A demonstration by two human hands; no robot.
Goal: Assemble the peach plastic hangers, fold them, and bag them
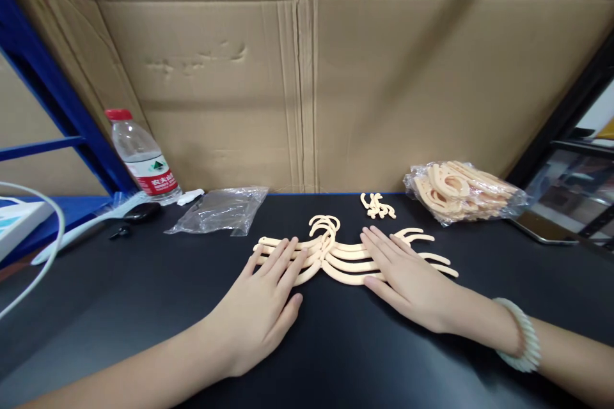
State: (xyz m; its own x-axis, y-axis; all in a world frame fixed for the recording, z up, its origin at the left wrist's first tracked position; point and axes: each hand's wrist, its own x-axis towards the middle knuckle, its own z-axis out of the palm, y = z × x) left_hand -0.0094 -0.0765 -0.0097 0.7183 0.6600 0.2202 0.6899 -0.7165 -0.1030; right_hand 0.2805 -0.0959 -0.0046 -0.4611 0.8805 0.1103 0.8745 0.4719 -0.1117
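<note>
Several cream plastic hangers [349, 266] lie fanned out on the black table, their hooks bunched together at the middle. My left hand [261, 307] rests palm down with its fingers stretched across their left arms. Over the right arms lies my right hand [407, 281], flat, fingers extended, a pale beaded bracelet on its wrist. Neither hand is wrapped around anything. My fingers hide parts of the hanger arms. Behind the hangers sits a small pile of loose cream hook-shaped pieces [377, 206].
A clear bag of more cream pieces [460, 192] lies at the back right, near a phone-like flat object [544, 230]. Back left are a flattened clear plastic bag [220, 209], a water bottle [148, 163] and a white cable [60, 230]. Cardboard [215, 77] walls the back.
</note>
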